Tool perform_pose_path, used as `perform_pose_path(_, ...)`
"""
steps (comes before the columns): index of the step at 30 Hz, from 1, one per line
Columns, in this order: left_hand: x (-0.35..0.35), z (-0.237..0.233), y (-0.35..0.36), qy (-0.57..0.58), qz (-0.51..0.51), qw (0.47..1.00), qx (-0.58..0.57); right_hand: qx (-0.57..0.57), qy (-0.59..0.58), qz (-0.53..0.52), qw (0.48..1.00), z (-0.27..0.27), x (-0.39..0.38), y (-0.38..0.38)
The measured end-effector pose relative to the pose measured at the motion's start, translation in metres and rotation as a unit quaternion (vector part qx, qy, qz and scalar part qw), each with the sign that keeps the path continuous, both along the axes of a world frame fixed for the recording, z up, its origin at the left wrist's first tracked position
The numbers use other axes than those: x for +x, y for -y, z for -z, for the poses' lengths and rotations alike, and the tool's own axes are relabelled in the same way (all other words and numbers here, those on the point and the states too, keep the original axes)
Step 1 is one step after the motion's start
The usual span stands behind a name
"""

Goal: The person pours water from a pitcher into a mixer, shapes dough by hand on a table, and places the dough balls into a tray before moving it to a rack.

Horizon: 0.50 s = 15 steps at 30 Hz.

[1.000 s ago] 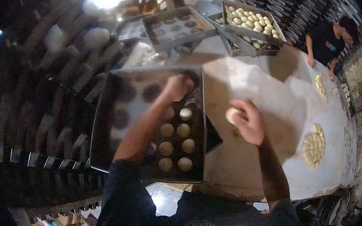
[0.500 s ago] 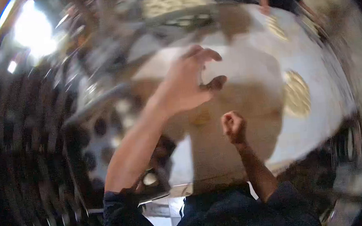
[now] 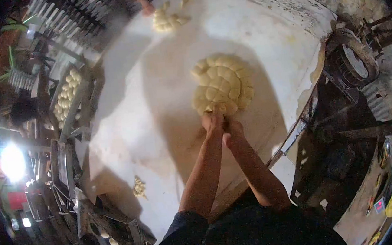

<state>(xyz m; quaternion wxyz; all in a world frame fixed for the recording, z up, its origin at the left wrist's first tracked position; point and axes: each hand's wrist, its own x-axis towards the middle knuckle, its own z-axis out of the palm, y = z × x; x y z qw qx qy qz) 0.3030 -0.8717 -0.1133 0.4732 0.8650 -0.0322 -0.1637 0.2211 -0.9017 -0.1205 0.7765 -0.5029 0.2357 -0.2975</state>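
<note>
A broad mound of pale yellow dough (image 3: pixel 222 80), divided into many pieces, lies on the white table (image 3: pixel 122 133). My left hand (image 3: pixel 213 120) is at the mound's near edge, its fingers closed around a bit of dough. Right beside it, my right hand (image 3: pixel 234 131) is close against the left one; its fingers are mostly hidden, so whether it holds anything cannot be made out.
Another person's hand (image 3: pixel 148 10) is by a smaller dough pile (image 3: pixel 165 21) at the far side. Small dough scraps (image 3: pixel 139 187) lie at the near left. A tray of dough balls (image 3: pixel 68 94) stands left, a round metal-rimmed object (image 3: pixel 354 61) right.
The view has swung to the right, bringing the large dough mound to the middle. Both my hands, earlier apart and raised, are now together at its near edge.
</note>
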Motion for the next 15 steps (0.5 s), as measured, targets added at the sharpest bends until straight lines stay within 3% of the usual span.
perform_pose_path(1,0.012,0.023,0.011,-0.113,-0.125,0.979,-0.111,-0.276,0.005,0.001,0.961,-0.024,0.012,0.006)
perform_pose_path(2,0.019,0.032,0.0,-0.107,-0.13,0.981,-0.101,-0.265,0.01,-0.001,0.964,-0.014,0.024,0.01)
perform_pose_path(3,0.027,0.034,-0.02,0.026,0.065,0.997,0.026,0.102,0.057,-0.015,0.993,0.005,0.037,0.01)
perform_pose_path(4,0.037,0.04,-0.034,0.158,0.26,0.941,0.15,0.45,0.102,-0.03,0.887,0.013,0.049,0.013)
perform_pose_path(5,0.06,0.109,-0.054,0.266,0.274,0.924,-0.009,0.454,0.115,-0.03,0.883,0.007,0.044,0.01)
perform_pose_path(6,0.047,0.064,-0.045,0.057,0.244,0.961,-0.113,0.456,0.163,-0.011,0.875,0.001,0.029,0.001)
perform_pose_path(7,0.033,0.017,-0.036,-0.184,0.114,0.936,-0.279,0.456,0.208,0.007,0.866,-0.001,0.022,-0.001)
perform_pose_path(8,0.018,-0.033,-0.026,-0.332,-0.049,0.87,-0.361,0.457,0.212,0.007,0.864,0.0,0.025,0.002)
perform_pose_path(9,0.052,0.049,-0.044,-0.571,0.059,0.571,-0.587,0.463,0.159,0.0,0.872,0.001,0.027,0.005)
perform_pose_path(10,0.051,0.05,-0.043,-0.57,0.056,0.573,-0.586,0.469,0.104,-0.007,0.877,0.003,0.029,0.007)
perform_pose_path(12,0.052,0.05,-0.027,-0.543,-0.067,0.643,-0.536,0.458,0.06,-0.003,0.887,0.016,0.047,0.021)
perform_pose_path(13,0.047,0.05,-0.026,-0.542,-0.066,0.645,-0.535,0.445,0.013,0.002,0.895,0.018,0.05,0.019)
perform_pose_path(15,0.037,0.051,-0.021,-0.423,-0.136,0.76,-0.475,0.39,0.014,0.033,0.92,0.016,0.045,0.002)
